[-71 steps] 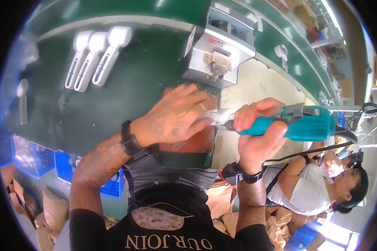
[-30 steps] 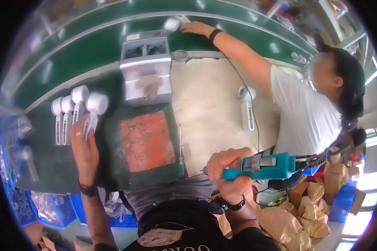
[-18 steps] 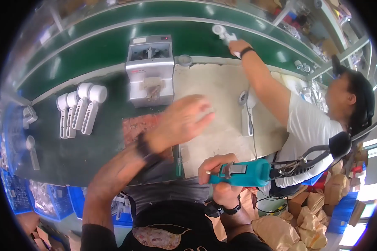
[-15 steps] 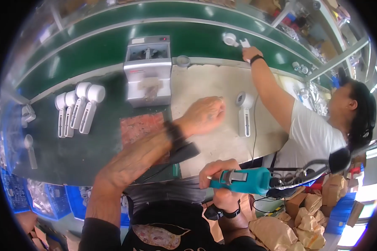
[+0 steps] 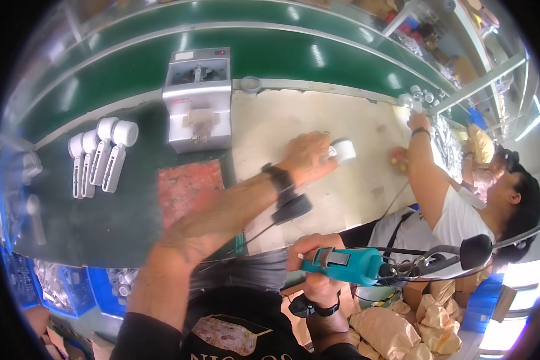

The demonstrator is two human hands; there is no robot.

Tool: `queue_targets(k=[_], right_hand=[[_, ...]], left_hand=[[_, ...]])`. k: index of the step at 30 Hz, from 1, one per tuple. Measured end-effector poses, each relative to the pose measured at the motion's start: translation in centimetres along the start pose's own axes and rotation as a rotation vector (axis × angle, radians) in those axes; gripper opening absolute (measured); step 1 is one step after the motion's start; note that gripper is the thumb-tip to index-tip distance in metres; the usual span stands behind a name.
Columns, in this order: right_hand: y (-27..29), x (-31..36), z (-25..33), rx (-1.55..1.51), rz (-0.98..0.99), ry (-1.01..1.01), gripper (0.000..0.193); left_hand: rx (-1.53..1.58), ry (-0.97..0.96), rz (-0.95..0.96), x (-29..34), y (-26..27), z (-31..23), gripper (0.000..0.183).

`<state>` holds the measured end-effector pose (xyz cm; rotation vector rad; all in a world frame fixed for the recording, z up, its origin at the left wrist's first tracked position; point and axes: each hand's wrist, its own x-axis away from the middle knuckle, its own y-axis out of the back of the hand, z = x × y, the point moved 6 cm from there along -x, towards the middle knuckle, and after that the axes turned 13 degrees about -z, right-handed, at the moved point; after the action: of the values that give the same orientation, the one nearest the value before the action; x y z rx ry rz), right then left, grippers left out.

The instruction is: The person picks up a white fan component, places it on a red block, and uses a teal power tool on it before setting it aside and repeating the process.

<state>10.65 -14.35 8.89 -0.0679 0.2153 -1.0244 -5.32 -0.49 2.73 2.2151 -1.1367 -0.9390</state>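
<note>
1. Nearest, at the desk's front edge: right hand has its fingers wrapped round a teal power driver. Driver lies roughly level; its tip is hidden by the hand.
2. Left of the body, below the desk edge: blue bins with pale parts inside, kinds unclear.
3. Mid-desk: left hand is over the pale board. White unit is here, round head jutting past the fingers. They look closed on its handle side; blur and the hand hide the handle. Unit and driver are well apart, so judged not yet brought together.
4. Red mat just left of the board, partly under the left forearm.
5. Desk's left side: four like units grouped side by side, heads away from the person. Tally: four set aside, one in hand. Judged to be sorted as a batch; whether each is finished cannot be told.
6. Back of desk: silver machine, grey dish beside it.
7. Right: a co-worker's hand at small white parts.
8. Farthest: green belt.
</note>
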Motion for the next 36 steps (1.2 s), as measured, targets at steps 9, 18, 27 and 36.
queue_targets(k=[9, 18, 27, 36], right_hand=[[-1.4, -3.3, -4.1, 0.104, -0.049, 0.053, 0.071], [-6.0, -5.3, -2.3, 0.062, -0.002, 0.114, 0.068], [-12.2, -6.1, -1.4, -0.142, 0.063, 0.172, 0.074], [-13.5, -7.2, -2.4, -0.077, 0.043, 0.193, 0.075]], left_hand=[[0.118, -0.111, -0.071, 10.4, 16.3, 2.2, 0.021], [0.071, -0.266, -0.211, 15.4, 18.8, 6.7, 0.023], [0.087, -0.318, -0.252, 15.6, 19.2, 7.0, 0.030], [0.170, -0.223, -0.190, 15.8, 19.0, 7.7, 0.033]])
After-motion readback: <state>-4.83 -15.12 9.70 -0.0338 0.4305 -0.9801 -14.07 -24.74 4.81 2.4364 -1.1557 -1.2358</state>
